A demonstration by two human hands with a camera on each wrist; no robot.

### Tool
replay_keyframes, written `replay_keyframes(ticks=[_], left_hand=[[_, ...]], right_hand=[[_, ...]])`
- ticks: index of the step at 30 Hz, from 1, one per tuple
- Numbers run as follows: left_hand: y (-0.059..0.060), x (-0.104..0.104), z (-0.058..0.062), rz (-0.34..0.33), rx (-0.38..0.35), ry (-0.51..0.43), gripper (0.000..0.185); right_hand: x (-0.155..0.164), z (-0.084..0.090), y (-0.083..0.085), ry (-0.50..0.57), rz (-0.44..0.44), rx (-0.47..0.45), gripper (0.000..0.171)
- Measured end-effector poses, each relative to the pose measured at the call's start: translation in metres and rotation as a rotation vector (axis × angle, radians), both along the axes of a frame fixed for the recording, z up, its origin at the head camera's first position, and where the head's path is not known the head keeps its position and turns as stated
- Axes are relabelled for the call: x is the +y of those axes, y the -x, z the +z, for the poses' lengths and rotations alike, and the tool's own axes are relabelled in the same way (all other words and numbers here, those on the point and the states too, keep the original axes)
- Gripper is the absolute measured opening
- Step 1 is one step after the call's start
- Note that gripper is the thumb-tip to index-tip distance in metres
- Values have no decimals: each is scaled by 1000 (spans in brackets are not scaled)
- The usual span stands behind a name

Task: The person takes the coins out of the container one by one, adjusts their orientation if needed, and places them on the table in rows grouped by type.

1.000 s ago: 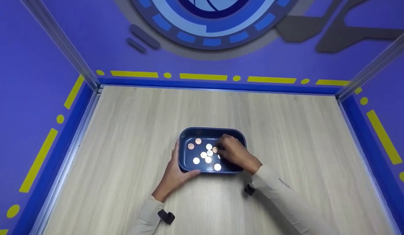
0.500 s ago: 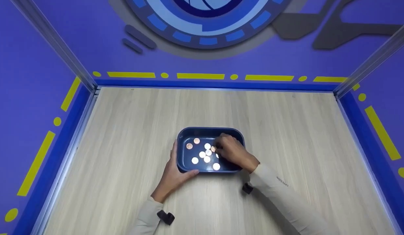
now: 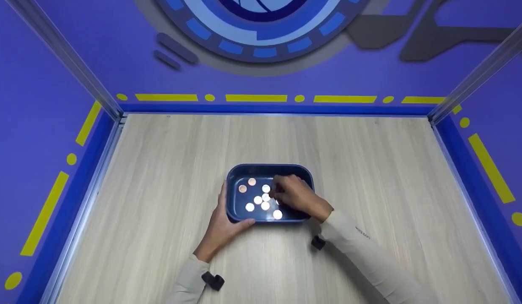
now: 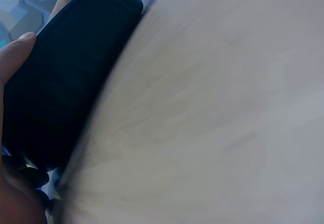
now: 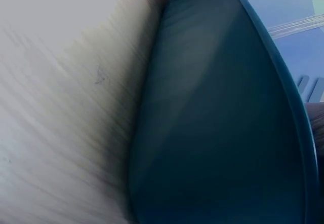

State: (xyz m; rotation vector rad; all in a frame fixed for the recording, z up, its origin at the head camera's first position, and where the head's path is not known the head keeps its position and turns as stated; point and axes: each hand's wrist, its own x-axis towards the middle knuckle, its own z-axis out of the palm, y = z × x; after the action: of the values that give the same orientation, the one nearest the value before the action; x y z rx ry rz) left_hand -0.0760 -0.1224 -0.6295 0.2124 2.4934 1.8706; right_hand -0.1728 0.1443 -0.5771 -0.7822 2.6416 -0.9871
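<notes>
A dark blue tray [image 3: 269,166] lies on the wooden table [image 3: 370,169] and has several copper and silvery coins [image 3: 250,207] spread over its floor. My left hand [image 3: 223,220] holds the tray's near left corner, fingers along the left wall and thumb on the front wall. The left wrist view shows that thumb [image 4: 15,51] against the tray's dark outer wall [image 4: 66,82]. My right hand [image 3: 275,192] reaches into the tray from the right, its curled fingertips bunched on a coin in the middle. The right wrist view shows only the tray's wall [image 5: 217,122], blurred.
Purple walls with yellow dashes [image 3: 255,98] and metal corner posts [image 3: 66,63] close in the table on the left, back and right. Bare wood [image 3: 159,152] surrounds the tray on every side. A black strap [image 3: 213,280] sits at each wrist.
My right hand has crept a little to the left over the coins and now covers a copper one that showed before. The left hand and tray have stayed put.
</notes>
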Motion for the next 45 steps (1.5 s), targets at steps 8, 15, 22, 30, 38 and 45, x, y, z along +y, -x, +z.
replay_keyframes(ticks=[8, 15, 22, 30, 38, 45], left_hand=[[0, -1, 0, 0, 12, 5, 139], [-1, 0, 0, 4, 9, 3, 137], [-1, 0, 1, 15, 14, 6, 140], [2, 1, 0, 19, 28, 12, 140], [2, 0, 0, 18, 35, 27, 140], [1, 1, 1, 19, 24, 35, 139]], right_hand=[[6, 8, -4, 127, -39, 70, 7], [19, 24, -9, 200, -125, 92, 12], [41, 33, -11, 258, -182, 59, 15], [65, 40, -12, 287, -259, 56, 13], [87, 42, -15, 269, -336, 74, 15], [105, 39, -17, 279, -380, 63, 12]])
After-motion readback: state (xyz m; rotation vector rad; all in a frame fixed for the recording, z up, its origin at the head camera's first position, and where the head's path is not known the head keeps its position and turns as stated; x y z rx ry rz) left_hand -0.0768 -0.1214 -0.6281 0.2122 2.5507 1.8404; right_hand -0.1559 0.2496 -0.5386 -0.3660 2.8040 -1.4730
